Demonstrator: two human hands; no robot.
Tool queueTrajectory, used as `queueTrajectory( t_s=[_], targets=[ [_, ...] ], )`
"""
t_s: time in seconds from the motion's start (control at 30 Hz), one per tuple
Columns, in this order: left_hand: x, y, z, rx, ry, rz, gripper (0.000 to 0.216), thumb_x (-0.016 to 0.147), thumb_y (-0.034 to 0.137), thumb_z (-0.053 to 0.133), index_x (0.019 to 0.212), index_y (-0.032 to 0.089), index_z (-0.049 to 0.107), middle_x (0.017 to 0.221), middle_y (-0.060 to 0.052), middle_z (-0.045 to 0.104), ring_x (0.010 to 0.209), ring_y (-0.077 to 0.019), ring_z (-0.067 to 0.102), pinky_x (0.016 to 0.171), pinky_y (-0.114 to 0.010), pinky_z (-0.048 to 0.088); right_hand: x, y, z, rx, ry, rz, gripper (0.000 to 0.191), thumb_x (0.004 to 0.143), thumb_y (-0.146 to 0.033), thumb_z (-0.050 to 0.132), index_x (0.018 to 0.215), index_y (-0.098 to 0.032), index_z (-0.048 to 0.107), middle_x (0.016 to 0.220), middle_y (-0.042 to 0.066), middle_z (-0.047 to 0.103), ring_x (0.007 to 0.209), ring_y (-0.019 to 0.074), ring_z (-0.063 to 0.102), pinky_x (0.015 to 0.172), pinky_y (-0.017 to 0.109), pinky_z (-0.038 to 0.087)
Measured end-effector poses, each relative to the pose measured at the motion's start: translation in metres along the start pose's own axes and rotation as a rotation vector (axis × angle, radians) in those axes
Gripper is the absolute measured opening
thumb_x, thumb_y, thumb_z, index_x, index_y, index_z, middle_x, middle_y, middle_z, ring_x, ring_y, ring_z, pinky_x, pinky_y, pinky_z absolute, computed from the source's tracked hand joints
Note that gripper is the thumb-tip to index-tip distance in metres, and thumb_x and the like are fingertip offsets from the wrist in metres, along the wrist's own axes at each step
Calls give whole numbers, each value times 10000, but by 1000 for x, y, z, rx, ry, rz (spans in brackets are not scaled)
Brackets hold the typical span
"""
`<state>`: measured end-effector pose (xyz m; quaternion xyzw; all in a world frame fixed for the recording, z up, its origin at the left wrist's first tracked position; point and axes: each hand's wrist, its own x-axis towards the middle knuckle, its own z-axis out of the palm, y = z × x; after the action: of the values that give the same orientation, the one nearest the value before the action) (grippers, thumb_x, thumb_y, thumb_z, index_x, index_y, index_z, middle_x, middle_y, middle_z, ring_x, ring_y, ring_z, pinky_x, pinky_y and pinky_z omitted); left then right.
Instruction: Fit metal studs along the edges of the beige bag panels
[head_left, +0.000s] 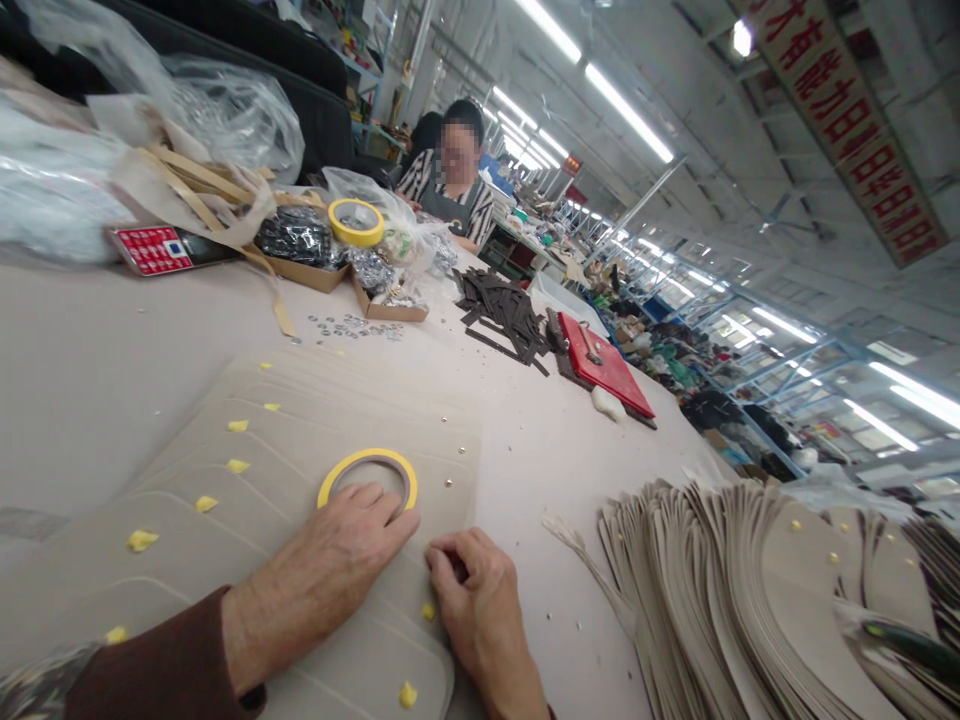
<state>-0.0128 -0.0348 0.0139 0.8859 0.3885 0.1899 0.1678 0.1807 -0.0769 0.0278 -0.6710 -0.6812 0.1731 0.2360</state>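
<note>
My left hand (330,560) lies over a roll of yellow tape (367,458), its fingers curled onto the ring's near side. Under the roll are flat beige panels (300,420), layered on the table and dotted with small yellow tape pieces (238,466). Just right of the roll, my right hand (480,600) is closed in a pinch at the panels' right edge. Whatever its fingertips hold is too small or hidden to make out. Two yellow pieces (407,694) sit on the panel near that hand.
A thick stack of beige panels (697,570) stands at right. Farther back are dark strips (502,310), a red board (604,365), metal rings (352,327), small boxes (390,308) and another tape roll (356,222). A person (454,180) sits across the table.
</note>
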Motion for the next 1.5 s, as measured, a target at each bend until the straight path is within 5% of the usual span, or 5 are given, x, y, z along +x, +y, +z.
queueTrajectory(
  t_s=[0.23,0.47,0.93,1.2,1.5],
  targets=[
    [-2,-10,-3,-167,285,211,320,1004,14,335,1105,196,577,915,-18,594,804,-198,563,703,-295,441,2,-11,-19,60,-183,29,199,832,-87,614,747,-198,756,741,12,690,727,143,618,701,261,416],
    [0,-5,-9,-108,431,305,364,1140,278,234,1468,221,382,1256,-13,667,1173,-66,624,1080,-101,368,7,-18,-18,318,184,-399,234,888,-95,589,1073,-175,708,879,34,721,788,127,651,734,215,523],
    [7,4,-24,-248,312,229,251,1021,115,342,951,229,554,804,27,617,682,-132,630,599,-216,466,19,-26,-4,-1,486,-700,205,866,-67,465,798,-184,619,613,-3,605,552,118,575,534,234,438],
    [17,15,-30,-114,470,294,278,1017,75,277,909,226,484,776,5,507,613,-178,509,535,-307,356,36,-39,-10,772,99,263,276,729,-425,639,662,-158,619,479,1,583,412,114,533,426,215,456],
    [17,-15,7,215,231,133,300,813,-92,497,896,185,575,836,-44,568,736,-273,596,622,-382,501,48,-5,-11,689,-18,449,417,699,-504,694,789,-96,690,592,33,634,471,104,568,483,205,467]
  ],
)
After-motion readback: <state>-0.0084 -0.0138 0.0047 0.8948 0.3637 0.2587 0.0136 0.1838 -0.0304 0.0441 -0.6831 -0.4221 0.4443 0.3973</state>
